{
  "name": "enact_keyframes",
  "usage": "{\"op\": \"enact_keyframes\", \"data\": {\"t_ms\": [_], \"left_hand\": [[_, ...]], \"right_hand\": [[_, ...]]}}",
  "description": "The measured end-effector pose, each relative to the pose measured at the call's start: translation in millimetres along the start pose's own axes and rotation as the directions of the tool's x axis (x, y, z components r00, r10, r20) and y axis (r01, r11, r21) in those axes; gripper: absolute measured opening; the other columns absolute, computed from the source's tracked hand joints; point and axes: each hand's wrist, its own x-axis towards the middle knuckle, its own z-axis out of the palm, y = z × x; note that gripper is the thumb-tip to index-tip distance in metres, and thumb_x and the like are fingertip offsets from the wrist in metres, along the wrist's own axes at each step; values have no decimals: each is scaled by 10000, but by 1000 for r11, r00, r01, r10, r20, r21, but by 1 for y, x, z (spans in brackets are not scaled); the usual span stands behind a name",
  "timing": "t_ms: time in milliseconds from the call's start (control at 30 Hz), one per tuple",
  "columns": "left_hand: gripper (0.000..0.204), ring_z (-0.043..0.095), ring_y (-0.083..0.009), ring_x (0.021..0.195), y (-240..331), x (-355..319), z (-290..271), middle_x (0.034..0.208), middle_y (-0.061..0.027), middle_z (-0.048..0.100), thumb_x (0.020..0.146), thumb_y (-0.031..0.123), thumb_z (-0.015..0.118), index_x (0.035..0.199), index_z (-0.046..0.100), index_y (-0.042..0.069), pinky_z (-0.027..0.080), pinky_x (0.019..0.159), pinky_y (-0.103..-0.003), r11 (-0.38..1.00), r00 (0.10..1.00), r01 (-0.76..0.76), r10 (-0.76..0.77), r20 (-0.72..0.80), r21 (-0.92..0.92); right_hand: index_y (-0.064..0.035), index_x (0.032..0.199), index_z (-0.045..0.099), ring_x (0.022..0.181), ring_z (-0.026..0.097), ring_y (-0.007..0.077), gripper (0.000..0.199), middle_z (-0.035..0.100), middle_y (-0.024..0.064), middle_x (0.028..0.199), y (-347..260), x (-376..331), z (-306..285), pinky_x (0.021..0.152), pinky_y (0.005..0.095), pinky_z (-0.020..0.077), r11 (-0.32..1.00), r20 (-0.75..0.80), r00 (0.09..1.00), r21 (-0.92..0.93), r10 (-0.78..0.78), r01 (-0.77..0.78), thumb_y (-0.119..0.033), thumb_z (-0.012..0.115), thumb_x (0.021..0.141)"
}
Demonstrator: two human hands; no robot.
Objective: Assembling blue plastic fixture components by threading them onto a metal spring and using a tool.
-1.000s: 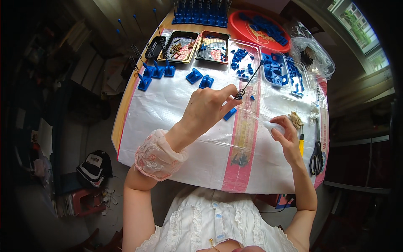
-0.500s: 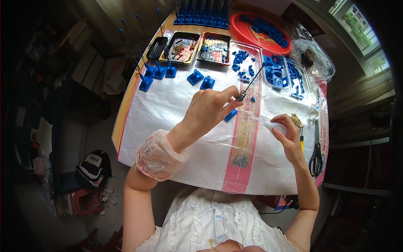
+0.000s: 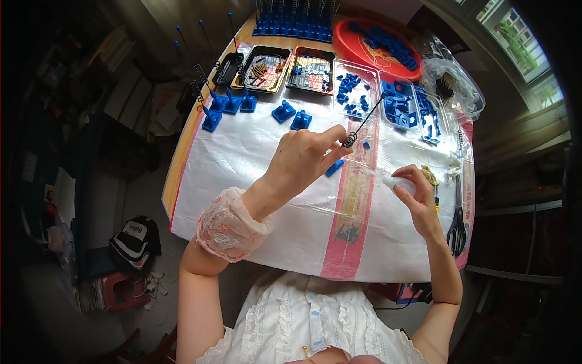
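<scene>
1. Left hand (image 3: 303,161) raised above the table, fingers pinched shut on a thin metal rod (image 3: 364,124) with a small spring coil at its lower end. Rod slants up and to the right, over the clear tray (image 3: 353,92) of blue pieces.
2. Small blue piece (image 3: 334,168) sits just below the left fingers; cannot tell whether the hand holds it or it lies on the cover.
3. Right hand (image 3: 418,200) low over the white plastic table cover (image 3: 242,158), near its right edge, fingers curled around something pale and small. Too blurred to tell what it is, or how tight the grip is.
4. Scissors (image 3: 456,221) lie just right of that hand, blades partly lost in shadow at the table edge.
5. Far side: two dark trays (image 3: 285,67) with mixed small parts, contents not readable; red round dish (image 3: 357,48) of blue pieces; row of blue bases with upright rods, cut off by the top rim.
6. Blue blocks (image 3: 230,106) on the cover at far left, some with springs standing beside them.
7. Clear plastic bag (image 3: 454,85) at far right, contents dark and unclear.
8. Fisheye rim blackens the room; only a bag (image 3: 133,239) on the floor at left can be made out.
</scene>
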Motion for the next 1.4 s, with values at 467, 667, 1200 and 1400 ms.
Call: {"op": "enact_keyframes", "data": {"t_ms": [467,667,1200,1400], "left_hand": [[191,720,-191,577,-3,-1,2,825,-78,793,939,207,797,996,650,99,528,536,-288,1000,1000,-11,11,2,6],[175,725,-197,602,2,-1,-2,845,-80,792,958,202,775,1012,651,91,530,547,-299,1000,999,4,-5,32,19],[155,742,-302,754,8,2,-10,919,-129,765,1019,163,685,1080,582,65,545,618,-398,997,986,-12,0,167,73],[158,722,-309,727,4,0,-8,898,-124,753,1018,144,684,1081,568,57,526,616,-403,999,987,-11,3,162,44]], "right_hand": [[12,1170,613,1140,580,140,250,622,69,1150,11,-1,-1,945,278,458,1000,-14,1000,20,3,-3,-120,690,972],[-14,1190,611,1026,593,86,260,629,41,1120,26,-8,-4,841,236,474,982,-16,999,186,37,-33,-110,703,966],[-47,1214,654,1081,689,151,312,743,77,1108,36,10,-48,994,333,522,974,-271,961,201,-48,105,-11,745,918],[-43,1174,647,978,731,164,283,761,103,1126,44,36,-54,876,283,568,994,-364,930,63,-60,89,24,742,916]]}}
